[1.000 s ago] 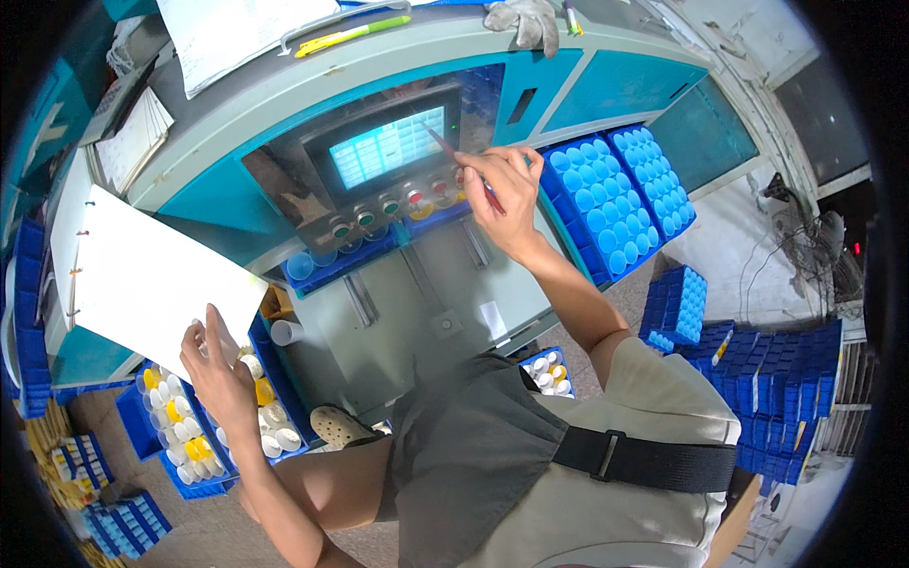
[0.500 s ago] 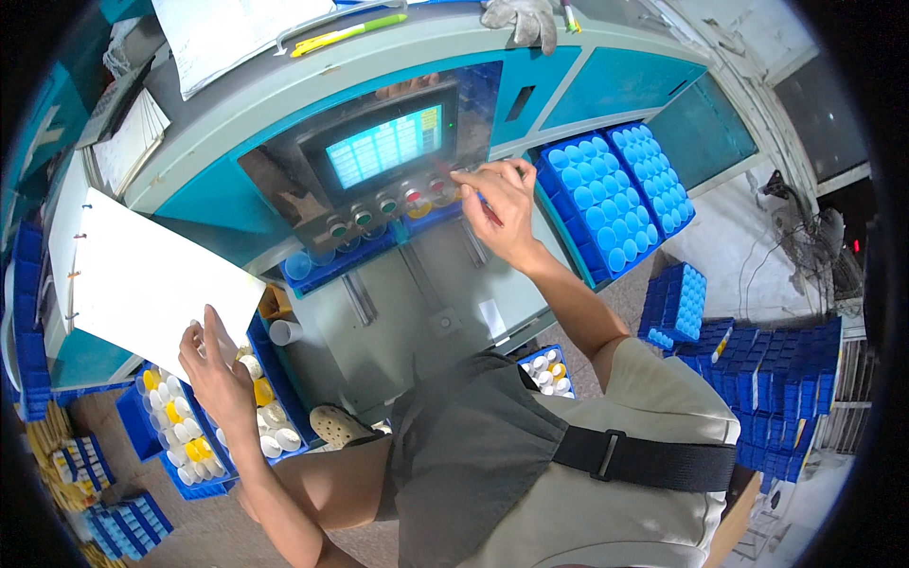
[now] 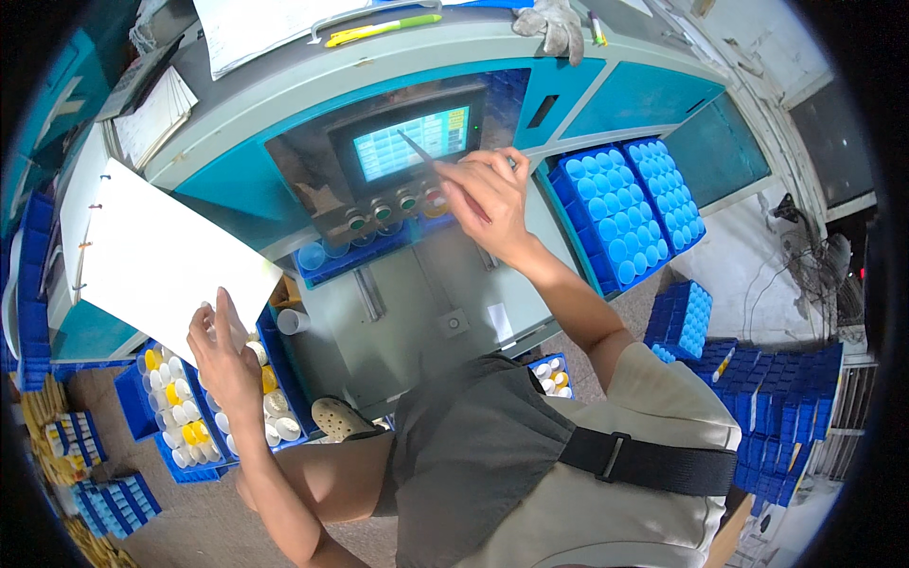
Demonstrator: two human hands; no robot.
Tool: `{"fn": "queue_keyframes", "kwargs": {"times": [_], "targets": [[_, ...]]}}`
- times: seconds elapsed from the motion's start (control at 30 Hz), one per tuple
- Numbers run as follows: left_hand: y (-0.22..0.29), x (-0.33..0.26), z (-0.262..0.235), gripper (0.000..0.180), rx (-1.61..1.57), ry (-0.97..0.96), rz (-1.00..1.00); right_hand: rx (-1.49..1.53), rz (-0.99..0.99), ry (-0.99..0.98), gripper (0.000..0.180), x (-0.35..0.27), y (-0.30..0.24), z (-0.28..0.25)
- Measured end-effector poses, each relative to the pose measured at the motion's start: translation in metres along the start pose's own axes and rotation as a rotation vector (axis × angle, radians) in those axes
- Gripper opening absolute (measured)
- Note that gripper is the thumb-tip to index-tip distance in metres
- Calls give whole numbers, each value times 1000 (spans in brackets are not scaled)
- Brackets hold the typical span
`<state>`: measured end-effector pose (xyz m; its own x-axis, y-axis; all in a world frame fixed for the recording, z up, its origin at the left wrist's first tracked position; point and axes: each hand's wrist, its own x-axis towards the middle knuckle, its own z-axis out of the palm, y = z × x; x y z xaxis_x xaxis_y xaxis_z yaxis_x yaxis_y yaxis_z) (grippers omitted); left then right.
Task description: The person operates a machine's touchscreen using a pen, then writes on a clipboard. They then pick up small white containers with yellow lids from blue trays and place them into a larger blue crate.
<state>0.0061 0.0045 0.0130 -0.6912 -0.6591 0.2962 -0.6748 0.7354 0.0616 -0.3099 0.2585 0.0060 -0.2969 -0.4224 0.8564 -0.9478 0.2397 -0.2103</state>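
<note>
My right hand is raised in front of a teal machine's control panel and grips a thin pointed stick. The stick's tip rests against the lit touch screen. A row of round knobs and buttons runs just below the screen, under my fingers. My left hand holds the lower corner of a large white sheet of paper at the left, above a blue tray of white and yellow caps.
Blue trays of round cells lean at the machine's right. More blue trays are stacked on the floor at right and at lower left. Papers, a yellow-green pen and a grey glove lie on the machine's top.
My right hand rose from the button row to the screen, bringing the stick's tip onto it. The left hand and paper stayed put.
</note>
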Motion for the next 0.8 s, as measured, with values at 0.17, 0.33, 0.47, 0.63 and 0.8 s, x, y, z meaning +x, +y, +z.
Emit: {"fn": "queue_keyframes", "kwargs": {"times": [0.17, 0.33, 0.47, 0.63, 0.8], "targets": [[-3, -1, 2, 94, 15, 21, 29, -7, -4, 10, 17, 1, 0, 5], [-4, -1, 2, 95, 14, 21, 28, -35, 3, -16, 14, -16, 2, 1], [-2, -1, 1, 95, 9, 9, 12, -62, 11, -71, 14, -28, 5, 1], [-2, -1, 1, 94, 5, 12, 8, -20, -1, -89, 18, -31, 0, 6], [0, 0, -2, 92, 10, 61, 55, -1, -47, -142, 23, -24, -13, 22]]}}
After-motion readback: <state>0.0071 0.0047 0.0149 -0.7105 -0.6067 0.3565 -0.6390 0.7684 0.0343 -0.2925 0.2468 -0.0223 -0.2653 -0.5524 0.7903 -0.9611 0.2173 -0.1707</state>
